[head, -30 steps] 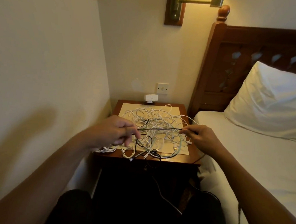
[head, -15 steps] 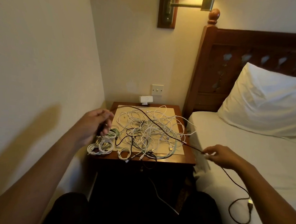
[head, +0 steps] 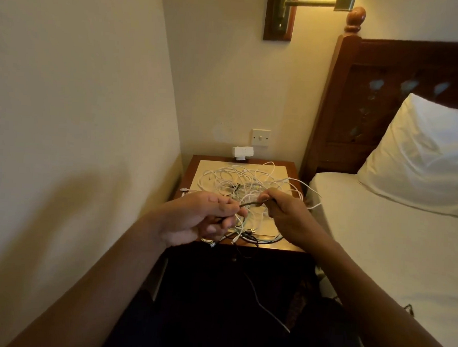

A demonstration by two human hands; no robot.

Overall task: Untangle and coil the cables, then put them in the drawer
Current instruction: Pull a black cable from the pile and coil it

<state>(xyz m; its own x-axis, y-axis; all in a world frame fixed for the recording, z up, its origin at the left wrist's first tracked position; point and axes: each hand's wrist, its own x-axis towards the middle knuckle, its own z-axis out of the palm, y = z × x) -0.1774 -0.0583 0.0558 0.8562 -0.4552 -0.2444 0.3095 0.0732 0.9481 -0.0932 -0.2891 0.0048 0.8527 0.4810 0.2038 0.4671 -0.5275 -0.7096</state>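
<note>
My left hand (head: pixel 195 217) and right hand (head: pixel 287 214) are both on 1 dark cable (head: pixel 247 203), and from that I judge the job to be in its early stage: 1 lead is being worked free or gathered while nearly everything else waits. The left hand has its fingers curled round the cable, thumb on top, and more dark cord seems to run down under the palm, though I cannot tell whether that is a finished loop. The right hand pinches the same cable between thumb and curled fingertips, just beside the left, so only a short, slightly arched span shows between them. Both hands hover above the front half of the nightstand (head: pixel 292 168). Below and behind them lies the tangle of white cables (head: pixel 246 179), spread loosely over the pale inlay (head: pixel 209 169) of the top, with a few darker strands and plugs near the front edge and 1 white lead (head: pixel 267 309) hanging down past it. None of that heap looks coiled. The drawer is not visible to me; the front of the nightstand is in deep shadow, so I cannot say whether it is open or holds anything. At the back of the top stands a small white adapter (head: pixel 242 152), below a wall switch (head: pixel 261 137). To the right are the bed (head: pixel 378 249) and pillow (head: pixel 425 153).
</note>
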